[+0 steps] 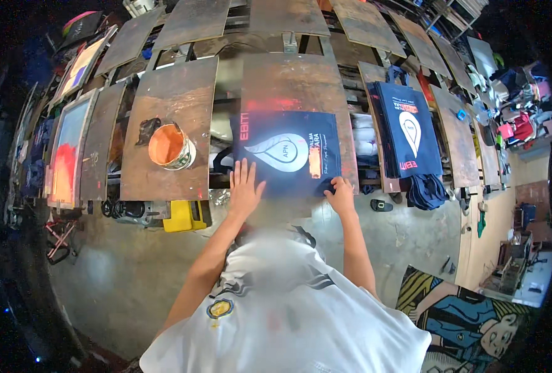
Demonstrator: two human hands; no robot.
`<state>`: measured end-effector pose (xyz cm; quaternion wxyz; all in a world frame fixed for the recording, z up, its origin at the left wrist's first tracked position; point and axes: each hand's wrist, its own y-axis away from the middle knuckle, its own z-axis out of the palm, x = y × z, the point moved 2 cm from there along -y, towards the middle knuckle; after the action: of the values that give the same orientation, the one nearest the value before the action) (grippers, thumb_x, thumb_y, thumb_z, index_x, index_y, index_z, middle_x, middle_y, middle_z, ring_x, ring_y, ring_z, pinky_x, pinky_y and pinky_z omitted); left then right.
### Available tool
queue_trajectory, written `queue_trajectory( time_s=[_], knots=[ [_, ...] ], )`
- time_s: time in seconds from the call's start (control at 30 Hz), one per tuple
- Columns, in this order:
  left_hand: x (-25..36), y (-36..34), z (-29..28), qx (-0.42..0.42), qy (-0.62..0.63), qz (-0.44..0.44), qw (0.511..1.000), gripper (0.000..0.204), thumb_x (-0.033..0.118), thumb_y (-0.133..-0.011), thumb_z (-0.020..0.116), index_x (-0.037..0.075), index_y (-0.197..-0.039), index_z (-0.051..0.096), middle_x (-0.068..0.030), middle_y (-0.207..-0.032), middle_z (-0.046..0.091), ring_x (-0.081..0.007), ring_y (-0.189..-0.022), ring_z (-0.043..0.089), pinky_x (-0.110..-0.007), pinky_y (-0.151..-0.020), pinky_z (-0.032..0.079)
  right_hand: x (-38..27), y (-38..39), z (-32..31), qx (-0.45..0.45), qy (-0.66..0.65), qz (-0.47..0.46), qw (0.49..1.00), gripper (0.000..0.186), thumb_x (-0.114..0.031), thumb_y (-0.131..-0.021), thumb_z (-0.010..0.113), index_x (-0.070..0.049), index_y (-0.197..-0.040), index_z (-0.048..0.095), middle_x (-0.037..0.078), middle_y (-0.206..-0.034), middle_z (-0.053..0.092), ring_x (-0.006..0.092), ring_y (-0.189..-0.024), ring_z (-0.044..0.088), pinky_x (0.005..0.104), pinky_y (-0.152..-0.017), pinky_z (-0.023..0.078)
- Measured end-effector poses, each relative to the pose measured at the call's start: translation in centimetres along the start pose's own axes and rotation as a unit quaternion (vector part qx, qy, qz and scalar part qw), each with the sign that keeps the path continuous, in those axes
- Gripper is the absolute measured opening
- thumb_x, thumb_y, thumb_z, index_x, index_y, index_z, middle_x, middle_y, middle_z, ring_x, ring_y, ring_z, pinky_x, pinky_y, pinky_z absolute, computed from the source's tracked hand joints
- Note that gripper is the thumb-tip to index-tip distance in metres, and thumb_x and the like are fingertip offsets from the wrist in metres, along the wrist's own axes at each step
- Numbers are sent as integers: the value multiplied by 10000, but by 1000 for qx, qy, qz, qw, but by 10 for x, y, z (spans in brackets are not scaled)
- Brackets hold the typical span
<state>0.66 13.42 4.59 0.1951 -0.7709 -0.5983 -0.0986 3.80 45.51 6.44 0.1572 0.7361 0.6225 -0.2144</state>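
A navy cloth bag (270,171) with a white leaf print, red lettering and an orange patch lies flat on the wooden board in front of me. My left hand (245,188) rests on its near left corner, palm down and fingers spread. At the near right corner, my right hand (341,196) has its fingers curled at the cloth edge, thumb to the left. It appears to pinch the bag there; the exact contact is small in view.
An open bucket of orange ink (179,152) stands on the left board, with a dark rag (148,129) by its rim. A printed bag stack (409,133) covers the right board. Framed screens (71,152) lean at far left. A yellow container (184,216) sits below the boards.
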Motion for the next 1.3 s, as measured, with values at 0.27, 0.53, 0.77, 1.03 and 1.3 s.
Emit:
queue_trajectory(
  time_s=[0.27, 0.53, 0.77, 1.03, 1.3],
  knots=[
    [2, -9, -18, -54, -22, -15, 998, 666, 429, -945, 564, 50, -1468, 404, -203, -1566, 293, -399, -1485, 169, -616, -1174, 126, 8, -7, 1, -21, 8, 23, 999, 408, -96, -622, 868, -54, -949, 628, 103, -884, 600, 273, -837, 594, 387, -757, 496],
    [21, -45, -12, -89, 58, 77, 991, 718, 380, -880, 679, 11, -1436, 415, -260, -1547, 281, -422, -1477, 175, -602, -1173, 156, -4, -26, -10, -88, 21, 60, 994, 412, -83, -609, 874, -19, -946, 647, 122, -853, 644, 278, -822, 629, 384, -754, 515],
    [74, -110, -5, -168, 45, 175, 969, 939, 371, -757, 811, 40, -1495, 335, -212, -1586, 243, -401, -1486, 185, -560, -1179, 221, -38, -83, -30, -133, 145, -72, 978, 853, -139, -565, 897, -50, -1322, 514, 173, -1327, 546, 348, -1272, 496, 413, -1030, 445],
    [85, -144, 48, -280, -86, 184, 938, 1391, 492, -478, 928, 85, -1568, 166, -139, -1647, 117, -366, -1517, 96, -575, -1195, 172, -46, -113, -26, -348, 291, -98, 886, 1527, -436, -420, 942, -130, -1591, 12, 100, -1670, -9, 365, -1528, -18, 739, -1125, 94],
    [83, -150, 50, -334, -98, 171, 922, 1481, 512, -464, 930, 112, -1589, 54, -153, -1659, 2, -376, -1525, -20, -576, -1205, 108, -27, -123, -27, -315, 290, -157, 890, 1553, -607, -368, 903, -149, -1594, 67, 68, -1669, 41, 366, -1526, -17, 729, -1133, 9]
  ],
)
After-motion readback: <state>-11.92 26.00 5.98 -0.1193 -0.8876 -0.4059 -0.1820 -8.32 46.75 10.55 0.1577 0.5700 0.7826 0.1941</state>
